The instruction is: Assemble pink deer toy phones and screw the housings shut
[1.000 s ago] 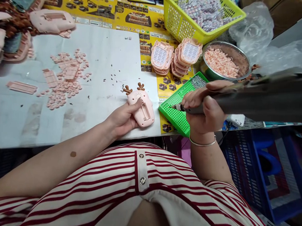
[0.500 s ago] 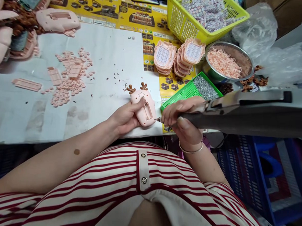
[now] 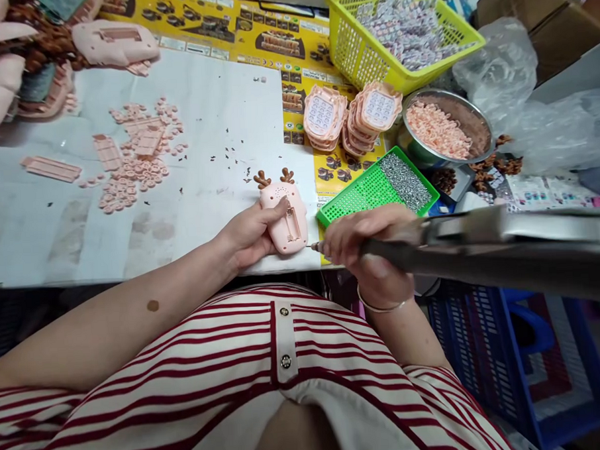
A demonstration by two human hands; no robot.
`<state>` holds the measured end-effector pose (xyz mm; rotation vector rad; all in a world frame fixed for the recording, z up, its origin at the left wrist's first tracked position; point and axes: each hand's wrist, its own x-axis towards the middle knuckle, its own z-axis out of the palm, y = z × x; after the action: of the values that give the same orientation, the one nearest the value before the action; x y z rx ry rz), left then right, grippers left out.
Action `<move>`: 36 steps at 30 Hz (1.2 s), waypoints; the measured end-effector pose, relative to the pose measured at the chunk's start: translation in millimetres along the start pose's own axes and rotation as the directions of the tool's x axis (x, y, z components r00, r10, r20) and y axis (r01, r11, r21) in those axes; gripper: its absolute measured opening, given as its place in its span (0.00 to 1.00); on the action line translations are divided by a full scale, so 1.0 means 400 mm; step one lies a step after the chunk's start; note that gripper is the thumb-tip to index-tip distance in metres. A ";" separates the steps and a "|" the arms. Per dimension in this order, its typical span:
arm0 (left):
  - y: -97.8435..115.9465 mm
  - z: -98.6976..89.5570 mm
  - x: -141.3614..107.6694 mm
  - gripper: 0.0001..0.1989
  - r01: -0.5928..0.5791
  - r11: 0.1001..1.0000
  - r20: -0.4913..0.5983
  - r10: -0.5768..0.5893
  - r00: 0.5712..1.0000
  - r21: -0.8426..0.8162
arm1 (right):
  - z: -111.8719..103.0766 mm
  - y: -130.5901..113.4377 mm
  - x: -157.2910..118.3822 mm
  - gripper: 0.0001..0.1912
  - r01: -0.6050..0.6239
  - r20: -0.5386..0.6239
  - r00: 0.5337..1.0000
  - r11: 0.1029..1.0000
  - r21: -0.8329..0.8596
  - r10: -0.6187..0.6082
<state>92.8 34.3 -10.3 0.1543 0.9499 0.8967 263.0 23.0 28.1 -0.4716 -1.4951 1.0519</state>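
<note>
My left hand (image 3: 251,235) grips a pink toy phone (image 3: 281,238) with brown antlers, back side up, near the table's front edge. Its thumb lies beside the uncovered battery compartment (image 3: 293,224), where metal contacts show. In my right hand (image 3: 363,239) is a power screwdriver (image 3: 461,261), lying almost level and partly blurred. The screwdriver's thin tip points left, close to the phone's lower right corner; whether it touches I cannot tell. Just beyond my right hand, a green basket (image 3: 351,201) holds small silver screws (image 3: 406,180).
Pink battery covers (image 3: 53,168) and small pink rings (image 3: 119,193) lie on the left. Pink phone shells (image 3: 116,42) are piled at back left. Stacked keypad fronts (image 3: 325,114), a yellow basket (image 3: 367,53) and a steel bowl (image 3: 487,127) stand at back right. Blue crates (image 3: 567,425) are below right.
My right hand and the screwdriver have shifted slightly right and toward me, the tip drawing a little away from the phone's corner. My left hand keeps its hold on the phone.
</note>
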 end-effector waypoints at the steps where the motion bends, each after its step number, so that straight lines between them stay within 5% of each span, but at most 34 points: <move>1: 0.000 0.001 0.000 0.14 -0.002 1.000 -0.012 0.002 1.000 -0.006 | -0.013 -0.005 0.011 0.14 0.016 -0.039 0.999 0.999 -0.029 -0.017; 8: 0.001 0.003 -0.005 0.14 -0.005 1.000 -0.039 0.004 0.999 -0.023 | -0.110 0.077 0.079 0.10 0.165 -0.272 0.938 0.966 -0.200 -0.216; 23: 0.001 0.003 -0.005 0.14 -0.009 0.999 -0.042 0.007 0.999 -0.047 | -0.135 0.102 0.057 0.16 -0.084 -0.319 0.947 0.932 -0.352 -0.035; 29: -0.004 0.019 0.005 0.10 -0.060 0.994 -0.077 0.053 0.996 -0.089 | -0.053 0.012 0.061 0.13 -0.017 -0.340 0.937 0.959 -0.283 -0.083; 36: -0.010 0.032 0.012 0.12 -0.108 0.989 -0.072 0.100 0.992 -0.105 | 0.067 -0.039 0.014 0.09 -0.071 -0.112 0.991 0.997 -0.007 0.070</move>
<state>106.0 38.4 -7.5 0.0816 0.9583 1.0531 241.0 10.4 46.4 -0.5853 -1.3942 1.0559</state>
